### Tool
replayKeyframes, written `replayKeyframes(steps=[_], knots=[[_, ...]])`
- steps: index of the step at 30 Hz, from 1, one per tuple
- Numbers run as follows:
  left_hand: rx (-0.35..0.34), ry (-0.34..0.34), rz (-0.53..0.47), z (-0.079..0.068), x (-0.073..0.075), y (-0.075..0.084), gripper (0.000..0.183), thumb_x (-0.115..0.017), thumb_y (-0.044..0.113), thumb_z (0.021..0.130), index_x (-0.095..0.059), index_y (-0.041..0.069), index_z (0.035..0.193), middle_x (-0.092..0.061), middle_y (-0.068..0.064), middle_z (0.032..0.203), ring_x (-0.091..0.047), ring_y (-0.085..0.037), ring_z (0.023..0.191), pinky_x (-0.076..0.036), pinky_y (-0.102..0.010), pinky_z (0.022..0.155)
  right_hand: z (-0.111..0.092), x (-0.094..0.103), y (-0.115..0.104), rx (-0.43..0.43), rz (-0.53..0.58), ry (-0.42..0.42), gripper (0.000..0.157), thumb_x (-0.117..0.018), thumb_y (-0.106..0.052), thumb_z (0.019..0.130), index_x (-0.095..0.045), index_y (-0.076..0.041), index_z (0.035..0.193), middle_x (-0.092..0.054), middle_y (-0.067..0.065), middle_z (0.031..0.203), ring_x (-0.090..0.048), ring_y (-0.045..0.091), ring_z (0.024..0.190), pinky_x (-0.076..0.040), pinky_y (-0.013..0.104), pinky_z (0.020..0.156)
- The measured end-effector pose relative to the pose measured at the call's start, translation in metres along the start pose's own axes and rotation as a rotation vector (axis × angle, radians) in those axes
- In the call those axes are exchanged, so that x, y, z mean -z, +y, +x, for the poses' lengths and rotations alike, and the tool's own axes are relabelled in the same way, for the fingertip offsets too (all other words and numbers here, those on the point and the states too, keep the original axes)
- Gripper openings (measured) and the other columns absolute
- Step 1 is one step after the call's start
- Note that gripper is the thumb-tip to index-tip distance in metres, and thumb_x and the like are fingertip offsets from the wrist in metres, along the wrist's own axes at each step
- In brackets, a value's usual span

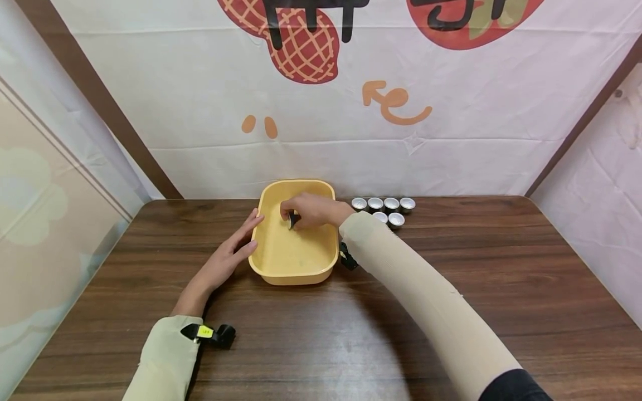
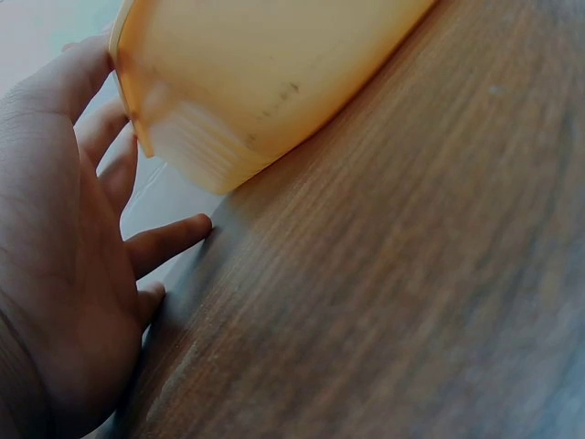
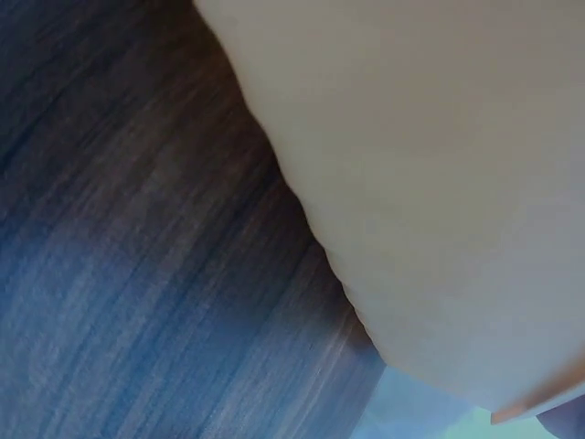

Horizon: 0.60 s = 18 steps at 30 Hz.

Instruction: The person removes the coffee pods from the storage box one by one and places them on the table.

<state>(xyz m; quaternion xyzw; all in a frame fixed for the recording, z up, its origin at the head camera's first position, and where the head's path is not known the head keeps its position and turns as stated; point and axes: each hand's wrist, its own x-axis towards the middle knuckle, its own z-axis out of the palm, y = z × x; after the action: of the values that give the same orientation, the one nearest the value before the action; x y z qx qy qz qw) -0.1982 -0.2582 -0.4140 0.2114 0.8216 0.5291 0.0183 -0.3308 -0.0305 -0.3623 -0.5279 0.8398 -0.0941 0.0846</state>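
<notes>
A yellow plastic basin [image 1: 296,267] stands on the wooden table near its back edge. My left hand [image 1: 232,253] rests against the basin's left rim with fingers spread; in the left wrist view the left hand [image 2: 69,210] touches that rim from outside. Inside the basin, my right hand [image 1: 313,210] reaches over from the right and pinches a small dark round capsule [image 1: 293,219], its edge tilted up. The right wrist view shows mostly the basin's outer wall [image 3: 430,183], and only a sliver of the hand at the bottom corner.
Several small dark capsules with silver tops [image 1: 391,204] stand in two rows right of the basin, partly behind the right forearm. A printed cloth [image 1: 200,111] hangs behind the table. Wood surface [image 1: 301,334] stretches in front of the basin.
</notes>
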Motion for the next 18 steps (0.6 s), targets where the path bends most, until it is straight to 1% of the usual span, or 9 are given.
replayKeyframes(steps=[6, 12, 14, 18], knots=[[-0.002, -0.005, -0.01, 0.0005, -0.0002, 0.0013, 0.054, -0.046, 0.011, 0.102, -0.028, 0.016, 0.152, -0.007, 0.01, 0.159, -0.005, -0.014, 0.144, -0.011, -0.056, 0.11, -0.0008, 0.0016, 0.0008, 0.01, 0.017, 0.007, 0.02, -0.076, -0.013, 0.081, -0.063, -0.012, 0.097, -0.059, -0.003, 0.087, -0.051, 0.011, 0.075, -0.039, 0.022, 0.07], [0.004, -0.001, 0.002, 0.0, 0.001, 0.002, 0.054, -0.046, 0.013, 0.102, -0.028, 0.021, 0.152, -0.006, 0.009, 0.159, -0.005, -0.015, 0.144, -0.012, -0.056, 0.11, -0.0023, 0.0032, -0.0022, 0.001, 0.048, 0.039, 0.019, -0.076, -0.012, 0.081, -0.064, -0.013, 0.096, -0.06, -0.003, 0.088, -0.051, 0.011, 0.075, -0.04, 0.023, 0.07], [0.006, -0.002, 0.002, -0.0006, 0.0012, 0.0023, 0.054, -0.046, 0.014, 0.102, -0.028, 0.023, 0.152, -0.006, 0.01, 0.159, -0.005, -0.015, 0.144, -0.012, -0.057, 0.109, -0.0032, 0.0036, -0.0031, 0.007, 0.078, 0.058, 0.019, -0.075, -0.011, 0.081, -0.064, -0.013, 0.095, -0.061, -0.003, 0.088, -0.052, 0.012, 0.074, -0.04, 0.023, 0.069], [0.005, -0.005, 0.004, -0.001, 0.0011, 0.0024, 0.054, -0.046, 0.013, 0.102, -0.028, 0.022, 0.152, -0.006, 0.01, 0.159, -0.005, -0.015, 0.144, -0.011, -0.057, 0.109, -0.0081, 0.0068, -0.0042, 0.036, 0.13, 0.097, 0.019, -0.077, -0.009, 0.079, -0.064, -0.01, 0.094, -0.061, -0.001, 0.086, -0.054, 0.015, 0.076, -0.041, 0.022, 0.07]])
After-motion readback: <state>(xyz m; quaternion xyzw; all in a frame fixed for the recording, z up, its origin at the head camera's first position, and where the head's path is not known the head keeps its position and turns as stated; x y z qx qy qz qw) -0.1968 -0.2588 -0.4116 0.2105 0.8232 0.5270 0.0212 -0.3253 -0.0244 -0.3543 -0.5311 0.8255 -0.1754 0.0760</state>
